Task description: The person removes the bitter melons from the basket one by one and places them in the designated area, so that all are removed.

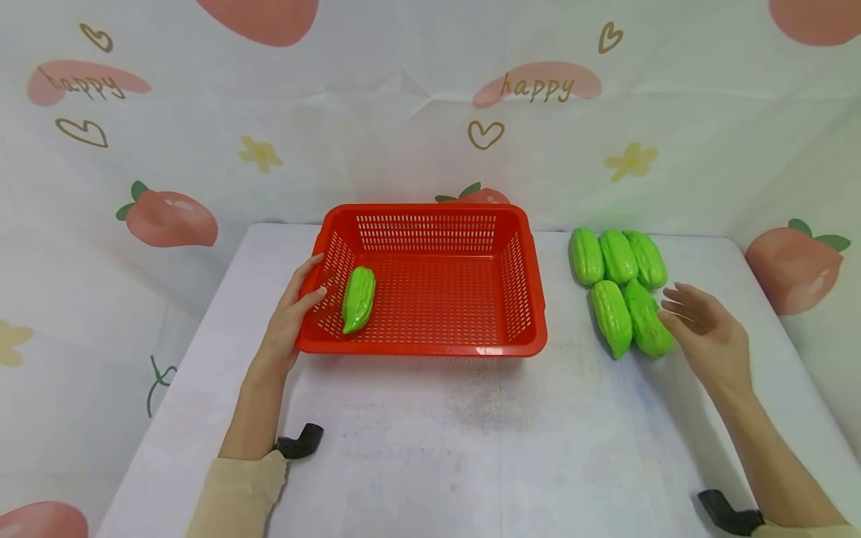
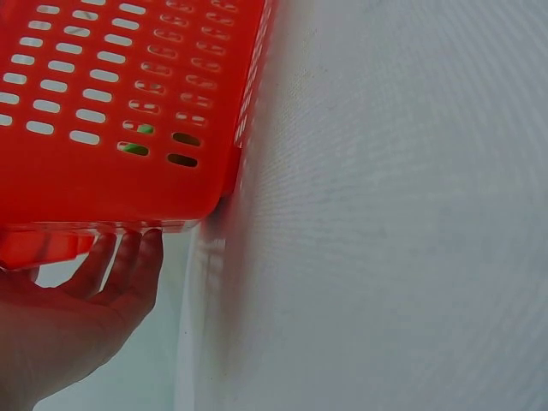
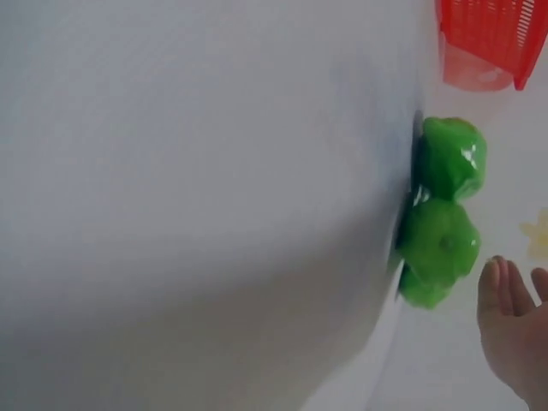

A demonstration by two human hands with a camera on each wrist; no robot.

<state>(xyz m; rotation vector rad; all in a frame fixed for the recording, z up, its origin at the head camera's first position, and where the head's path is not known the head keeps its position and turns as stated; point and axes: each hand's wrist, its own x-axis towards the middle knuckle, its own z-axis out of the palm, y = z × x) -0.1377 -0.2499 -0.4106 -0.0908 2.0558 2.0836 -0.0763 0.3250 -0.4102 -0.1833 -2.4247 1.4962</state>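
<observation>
A red plastic basket (image 1: 430, 350) with slotted walls stands on the table, and one glossy, ribbed green pepper (image 1: 359, 300) lies inside at its left end. My left hand (image 1: 291, 317) holds the basket's left rim, thumb over the edge. In the left wrist view, the fingers of that hand (image 2: 94, 308) bend against the basket rim (image 2: 128, 193). Several similar green peppers (image 1: 612, 317) lie in two rows to the basket's right. Beside the nearest one, my right hand (image 1: 713, 336) hovers with loosely bent fingers and holds nothing; the right wrist view shows it apart from the peppers (image 3: 441, 244).
The white table (image 1: 417, 448) reaches back to a printed cloth (image 1: 377, 149) with fruit, hearts and flowers. Black curved pieces sit at the left wrist (image 1: 300, 441) and right wrist (image 1: 729, 513).
</observation>
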